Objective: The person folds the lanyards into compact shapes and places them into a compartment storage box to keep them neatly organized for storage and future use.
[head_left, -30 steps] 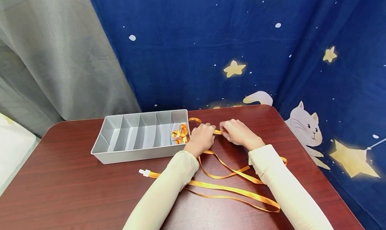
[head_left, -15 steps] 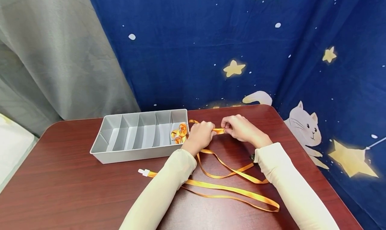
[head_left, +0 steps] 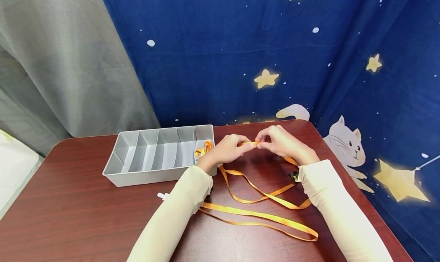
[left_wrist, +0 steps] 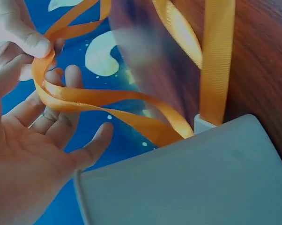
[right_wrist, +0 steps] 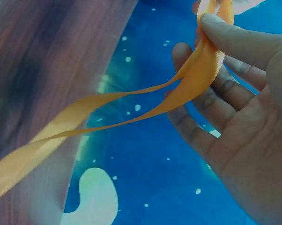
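Observation:
Between my two hands an orange lanyard point(left_wrist: 99, 97) is lifted off the table. My left hand point(head_left: 228, 149) pinches it with thumb and index finger; its other fingers are spread under the strap in the left wrist view. Close by on the right, my right hand point(head_left: 280, 141) pinches the same strap between thumb and fingertips, and two lengths of strap point(right_wrist: 192, 89) hang from it in the right wrist view. Another orange lanyard point(head_left: 258, 214) lies stretched across the table, its white plastic clip point(head_left: 162, 196) partly behind my left sleeve. More strap point(head_left: 237, 173) loops between my forearms.
A grey divided tray point(head_left: 148, 178) stands left of my hands. Its rightmost compartment holds a bundled orange lanyard point(head_left: 204, 149), partly hidden by my left hand. The dark red table point(head_left: 86, 216) ends at a blue starry curtain point(head_left: 220, 55).
Both hands have risen slightly with the lanyard, and the right has moved a little right. My left hand has turned, its thumb now showing, and its forearm covers more of the clip's strap.

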### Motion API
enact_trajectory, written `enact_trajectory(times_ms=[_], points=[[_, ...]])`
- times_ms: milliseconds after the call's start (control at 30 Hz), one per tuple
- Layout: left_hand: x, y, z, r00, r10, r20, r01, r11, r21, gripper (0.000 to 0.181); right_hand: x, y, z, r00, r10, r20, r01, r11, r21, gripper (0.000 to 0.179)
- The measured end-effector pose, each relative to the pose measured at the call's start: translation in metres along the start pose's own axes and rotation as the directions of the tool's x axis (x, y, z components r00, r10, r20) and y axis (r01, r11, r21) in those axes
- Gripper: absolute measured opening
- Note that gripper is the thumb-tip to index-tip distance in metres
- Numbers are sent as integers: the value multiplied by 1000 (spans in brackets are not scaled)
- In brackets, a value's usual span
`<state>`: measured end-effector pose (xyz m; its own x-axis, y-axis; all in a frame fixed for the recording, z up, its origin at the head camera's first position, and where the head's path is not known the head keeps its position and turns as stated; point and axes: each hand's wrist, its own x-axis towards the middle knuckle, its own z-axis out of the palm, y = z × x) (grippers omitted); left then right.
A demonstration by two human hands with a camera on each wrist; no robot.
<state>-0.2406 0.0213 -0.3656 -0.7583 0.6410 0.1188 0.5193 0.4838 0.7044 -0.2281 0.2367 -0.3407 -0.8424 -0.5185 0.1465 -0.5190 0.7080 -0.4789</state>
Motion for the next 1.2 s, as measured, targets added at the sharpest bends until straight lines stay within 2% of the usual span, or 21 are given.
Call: enact_trajectory(times_ms=[100, 200, 400, 533, 700, 800, 967, 1200], points=[[-4, 4, -6, 1000, -27, 6, 27, 997, -77, 28, -1, -4, -5, 1000, -16, -25, 16, 1000, 5, 6], [-6, 6, -12, 1000, -22, 13, 23, 996, -89, 22, -2, -6, -10, 1000, -5, -28, 5, 1000, 17, 6], [-10, 10, -26, 1000, 26, 11, -24, 991, -135, 18, -5, -9, -14, 999, 26, 18, -27, 997, 79, 8], [-13, 14, -34, 998, 60, -6, -60, 980, -191, 18, -8, -9, -15, 999, 4, 52, -11, 989, 149, 10], [-18, 21, -43, 996, 78, -42, -86, 959, -271, 20, -11, -10, -17, 997, -29, 69, 9, 959, 283, 11], [-22, 25, -47, 996, 75, -45, -86, 941, -327, 20, -13, -12, -18, 998, -29, 63, 5, 935, 355, 14], [-27, 31, -53, 996, 74, -56, -91, 909, -406, 21, -15, -14, -19, 998, -61, 34, 41, 907, 418, 17], [-31, 39, -60, 994, 69, -85, -101, 878, -469, 21, -16, -20, -17, 996, -87, -11, 80, 857, 509, 17]])
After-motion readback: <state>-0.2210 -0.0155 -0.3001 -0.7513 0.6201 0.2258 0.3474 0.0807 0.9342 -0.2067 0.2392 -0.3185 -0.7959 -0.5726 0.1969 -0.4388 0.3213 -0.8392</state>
